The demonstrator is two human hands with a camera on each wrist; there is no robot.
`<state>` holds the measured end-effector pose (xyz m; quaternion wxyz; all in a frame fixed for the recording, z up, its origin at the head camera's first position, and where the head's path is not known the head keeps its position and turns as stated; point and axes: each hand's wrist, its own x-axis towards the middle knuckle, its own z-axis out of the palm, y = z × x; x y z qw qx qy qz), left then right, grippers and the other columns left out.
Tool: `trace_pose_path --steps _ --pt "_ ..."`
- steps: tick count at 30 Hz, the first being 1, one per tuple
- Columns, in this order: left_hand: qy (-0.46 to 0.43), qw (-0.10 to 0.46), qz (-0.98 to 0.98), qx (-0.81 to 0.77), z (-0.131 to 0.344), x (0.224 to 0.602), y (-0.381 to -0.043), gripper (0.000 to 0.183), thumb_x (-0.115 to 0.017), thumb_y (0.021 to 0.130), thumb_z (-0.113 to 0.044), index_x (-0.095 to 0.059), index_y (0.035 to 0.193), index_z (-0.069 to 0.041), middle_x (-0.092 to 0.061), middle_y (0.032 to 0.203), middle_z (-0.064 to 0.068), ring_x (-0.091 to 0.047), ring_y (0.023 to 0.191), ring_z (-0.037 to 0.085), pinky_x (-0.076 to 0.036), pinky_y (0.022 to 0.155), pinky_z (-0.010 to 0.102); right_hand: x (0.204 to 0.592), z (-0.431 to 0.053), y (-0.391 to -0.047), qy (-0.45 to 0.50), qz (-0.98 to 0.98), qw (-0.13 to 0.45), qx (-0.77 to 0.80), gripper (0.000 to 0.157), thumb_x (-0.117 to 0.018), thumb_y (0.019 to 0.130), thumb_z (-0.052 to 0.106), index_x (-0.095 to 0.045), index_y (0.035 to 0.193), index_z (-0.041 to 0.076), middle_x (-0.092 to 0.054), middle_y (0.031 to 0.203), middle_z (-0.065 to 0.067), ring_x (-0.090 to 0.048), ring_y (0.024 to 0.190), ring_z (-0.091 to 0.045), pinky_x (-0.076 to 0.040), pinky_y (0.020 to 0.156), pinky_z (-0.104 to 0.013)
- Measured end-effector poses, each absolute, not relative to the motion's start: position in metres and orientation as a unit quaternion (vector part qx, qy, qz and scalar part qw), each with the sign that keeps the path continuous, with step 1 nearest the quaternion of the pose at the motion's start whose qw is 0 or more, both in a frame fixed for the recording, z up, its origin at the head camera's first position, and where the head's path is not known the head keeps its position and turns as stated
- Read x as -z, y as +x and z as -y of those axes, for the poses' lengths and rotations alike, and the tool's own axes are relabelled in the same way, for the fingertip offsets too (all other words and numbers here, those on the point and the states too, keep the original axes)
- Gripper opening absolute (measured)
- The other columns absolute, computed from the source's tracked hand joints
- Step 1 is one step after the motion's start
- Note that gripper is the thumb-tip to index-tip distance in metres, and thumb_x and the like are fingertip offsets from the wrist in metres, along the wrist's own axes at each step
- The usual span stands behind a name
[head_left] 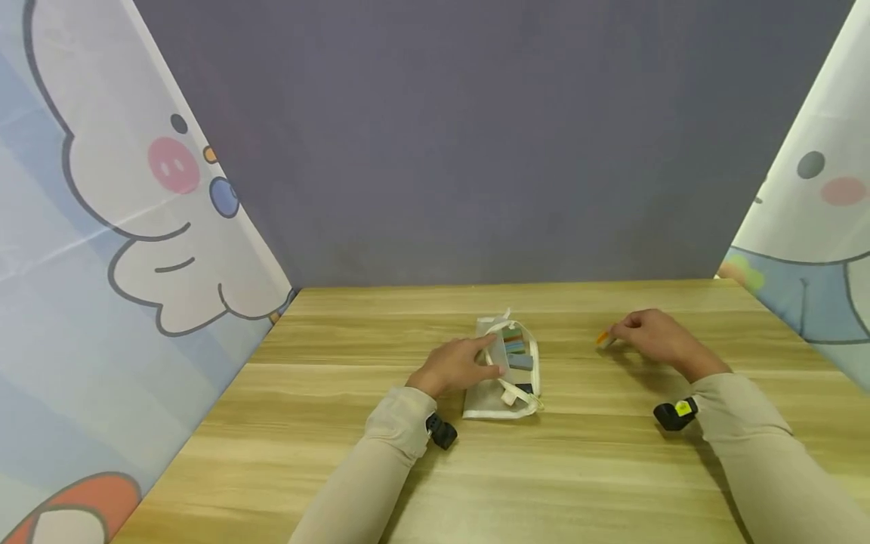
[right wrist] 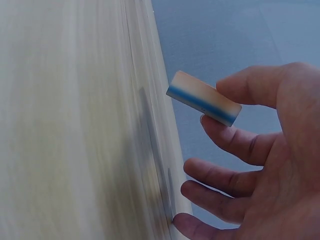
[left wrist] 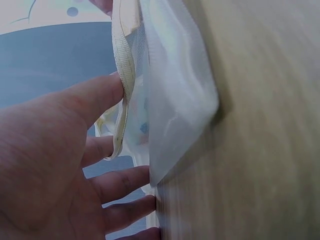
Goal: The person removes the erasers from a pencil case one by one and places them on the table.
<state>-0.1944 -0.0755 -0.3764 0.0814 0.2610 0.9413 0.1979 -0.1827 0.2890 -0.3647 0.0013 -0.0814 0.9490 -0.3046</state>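
A translucent mesh zip pouch (head_left: 484, 400) with cream edging lies on the table, its mouth parted. Small blocks in green, brown and blue show inside, among them a grey-blue block (head_left: 520, 362). My left hand (head_left: 458, 364) lies at the pouch's left side, fingers spread. In the left wrist view its thumb touches the zipper tape (left wrist: 123, 60), and the lower fingers rest near the tabletop. To the right, my right hand (head_left: 655, 335) pinches a small eraser (right wrist: 204, 98) between thumb and index finger. The eraser is pale orange with a blue stripe; its other fingers are loosely bent.
The wood-grain table (head_left: 326, 453) runs back to a dark grey panel (head_left: 476, 151). Cartoon-printed sheets (head_left: 102, 302) stand at both sides. Each wrist carries a small black camera (head_left: 675, 414).
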Motion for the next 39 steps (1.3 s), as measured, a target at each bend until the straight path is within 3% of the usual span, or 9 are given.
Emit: trace_pose_path --steps 8,20,30,36,39 --pt "0.252 0.074 -0.944 -0.198 0.080 0.379 -0.192 0.068 -0.059 0.096 -0.059 -0.037 0.156 -0.035 -0.054 0.146 -0.001 -0.054 0.129 0.028 -0.048 0.094 0.050 0.368 -0.287 -0.188 -0.080 -0.950 -0.004 0.302 0.036 -0.056 0.102 0.032 -0.072 0.094 0.001 -0.061 0.083 -0.007 -0.044 0.066 -0.018 -0.036 0.056 -0.032" --pt "0.239 0.077 -0.946 -0.204 0.083 0.380 -0.191 0.069 -0.059 0.096 -0.059 -0.037 0.156 -0.035 -0.053 0.147 0.000 -0.053 0.130 0.027 -0.048 0.095 0.050 0.366 -0.286 -0.191 -0.095 -0.959 -0.008 0.269 0.039 -0.056 0.102 0.029 -0.072 0.098 -0.006 -0.067 0.090 -0.013 -0.049 0.069 -0.020 -0.040 0.060 -0.034" --pt "0.253 0.061 -0.946 -0.193 0.083 0.372 -0.194 0.070 -0.059 0.096 -0.058 -0.037 0.157 -0.032 -0.053 0.147 -0.001 -0.053 0.130 0.024 -0.048 0.096 0.048 0.360 -0.288 -0.194 -0.097 -0.960 0.008 0.264 0.045 -0.052 0.103 0.031 -0.070 0.102 -0.010 -0.059 0.078 -0.006 -0.046 0.063 -0.019 -0.038 0.057 -0.034" --pt "0.266 0.077 -0.942 -0.189 0.078 0.370 -0.195 0.071 -0.059 0.096 -0.059 -0.036 0.157 -0.031 -0.053 0.147 0.000 -0.055 0.128 0.024 -0.051 0.087 0.042 0.363 -0.298 -0.184 -0.082 -0.965 0.021 0.248 0.049 -0.051 0.105 0.034 -0.069 0.109 -0.012 -0.067 0.095 -0.020 -0.058 0.075 -0.027 -0.046 0.064 -0.038" --pt "0.264 0.080 -0.943 -0.184 0.077 0.371 -0.194 0.071 -0.058 0.096 -0.059 -0.035 0.157 -0.032 -0.051 0.149 -0.001 -0.052 0.131 0.024 -0.050 0.092 0.044 0.363 -0.300 -0.183 -0.081 -0.968 0.017 0.238 0.051 -0.051 0.104 0.035 -0.070 0.109 -0.012 -0.067 0.103 -0.026 -0.061 0.084 -0.031 -0.049 0.069 -0.041"
